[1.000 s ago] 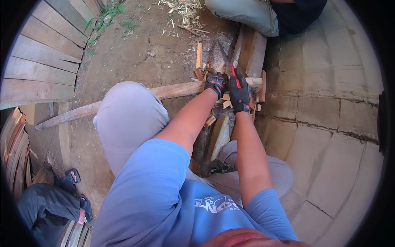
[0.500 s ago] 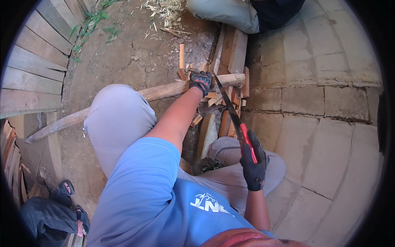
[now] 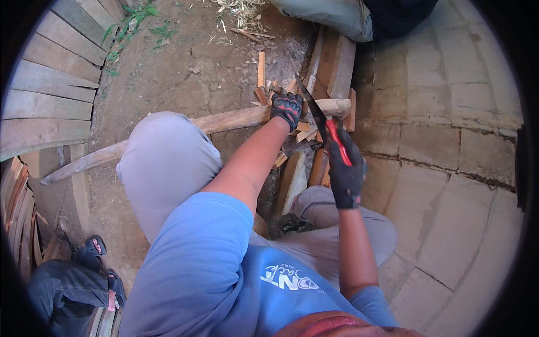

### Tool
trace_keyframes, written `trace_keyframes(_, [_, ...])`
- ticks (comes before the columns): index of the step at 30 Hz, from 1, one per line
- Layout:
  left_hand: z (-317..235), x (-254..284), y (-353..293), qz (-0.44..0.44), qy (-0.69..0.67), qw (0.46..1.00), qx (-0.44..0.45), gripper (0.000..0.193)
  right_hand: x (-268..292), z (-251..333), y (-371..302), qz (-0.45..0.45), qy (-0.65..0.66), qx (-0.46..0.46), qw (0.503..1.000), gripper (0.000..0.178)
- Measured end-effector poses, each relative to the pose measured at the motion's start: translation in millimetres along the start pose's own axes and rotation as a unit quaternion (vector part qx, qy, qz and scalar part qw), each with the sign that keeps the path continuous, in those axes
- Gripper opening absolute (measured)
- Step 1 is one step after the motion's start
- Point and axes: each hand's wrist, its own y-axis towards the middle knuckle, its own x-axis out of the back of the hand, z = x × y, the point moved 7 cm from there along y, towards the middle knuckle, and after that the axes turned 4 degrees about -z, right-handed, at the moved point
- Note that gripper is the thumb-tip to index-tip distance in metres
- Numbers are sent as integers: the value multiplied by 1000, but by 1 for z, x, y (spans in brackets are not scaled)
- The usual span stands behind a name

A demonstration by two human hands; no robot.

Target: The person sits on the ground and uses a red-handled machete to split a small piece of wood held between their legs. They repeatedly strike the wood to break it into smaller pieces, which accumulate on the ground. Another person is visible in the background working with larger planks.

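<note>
A long, slightly curved wooden pole (image 3: 230, 119) runs from the ground at left, past my raised knee, to a propped end at right. My left hand (image 3: 287, 109), in a black and red glove, is closed round the pole near that end. In my gloved right hand (image 3: 346, 171) is a hand saw (image 3: 316, 106), gripped by its red and black handle. Its dark blade points up and away, crossing the pole just right of my left hand. Whether the teeth touch the wood I cannot tell. Cut wood pieces (image 3: 303, 131) lie under and around the pole's end.
Beyond the pole lies a thick wooden beam (image 3: 341, 67), with a seated person's leg (image 3: 325, 16) at its far end. Concrete paving (image 3: 432, 191) spans the right side. A plank wall (image 3: 48, 101) stands at left; another person's sandaled feet (image 3: 96, 245) are at lower left.
My right hand has moved forward, pushing the saw farther across the pole. My left hand keeps its hold on the pole. The whole view has shifted slightly.
</note>
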Motion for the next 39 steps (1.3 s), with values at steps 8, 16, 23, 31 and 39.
trace_keyframes(8, [-14,12,3,-8,-49,998,-25,38,-131,-64,126,-43,-24,44,998,50])
trace_keyframes(16, [-6,15,1,-14,3,1000,-15,39,-81,-57,59,-12,-40,73,996,51])
trace_keyframes(23, [-3,12,4,-29,4,999,-30,44,54,7,-83,15,-59,-16,998,47])
trace_keyframes(31, [-4,10,1,3,1,1000,-11,42,95,31,-121,14,-79,-97,992,39])
trace_keyframes(39, [-5,8,4,22,-15,1000,0,46,-70,-32,56,-4,-24,30,999,44])
